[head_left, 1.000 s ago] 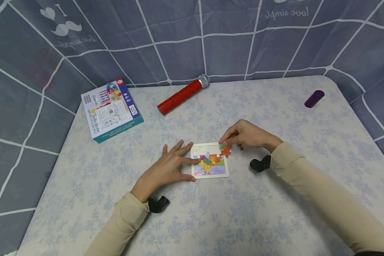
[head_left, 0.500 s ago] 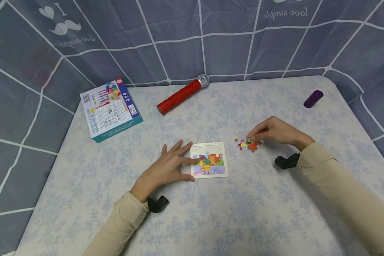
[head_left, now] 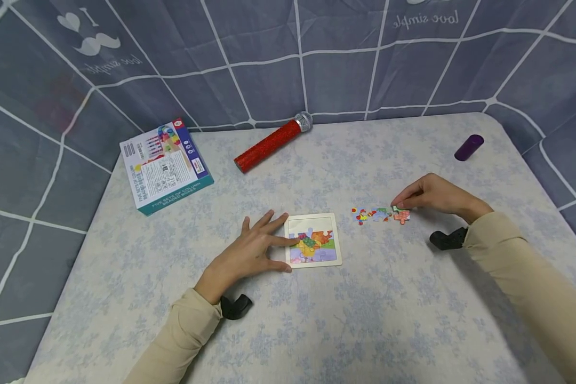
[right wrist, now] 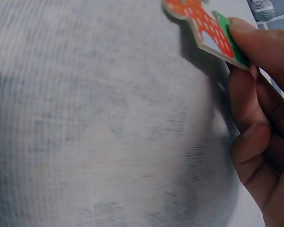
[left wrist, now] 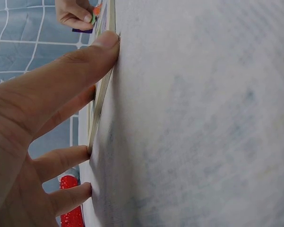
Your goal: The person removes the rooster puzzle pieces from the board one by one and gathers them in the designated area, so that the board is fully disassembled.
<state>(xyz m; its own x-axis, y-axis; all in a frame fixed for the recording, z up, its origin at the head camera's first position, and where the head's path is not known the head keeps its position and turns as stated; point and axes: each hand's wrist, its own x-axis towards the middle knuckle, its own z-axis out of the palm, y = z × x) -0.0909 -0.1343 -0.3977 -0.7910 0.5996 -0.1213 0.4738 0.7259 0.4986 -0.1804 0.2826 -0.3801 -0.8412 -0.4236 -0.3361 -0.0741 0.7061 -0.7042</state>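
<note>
With the puzzle frame (head_left: 337, 238) as our landmark, we judge the step in hand to be the careful handling of the red-and-green piece (head_left: 402, 217), well apart from the frame on its right. To do this well, we should pinch only the green margin, leave the printed side up and move it straight up or down, so that its tab does not catch the pale blue piece (head_left: 380, 215) just frameward of it, or the yellow-and-red piece (head_left: 362, 215) nearer the frame. The left hand (head_left: 252, 250), straight-fingered and widely spread, has nothing grasped; it touches the frame's left side, one finger over the fitted pieces (head_left: 324, 255), and a light touch should suffice there. The right hand (head_left: 434, 197) has its grip closed to a narrow pinch on the red-and-green piece, thumb over the green far edge. Most of the piece projects from that grip toward the person, shadowed beneath; whether it touches the counter (head_left: 317, 330), we cannot tell.
</note>
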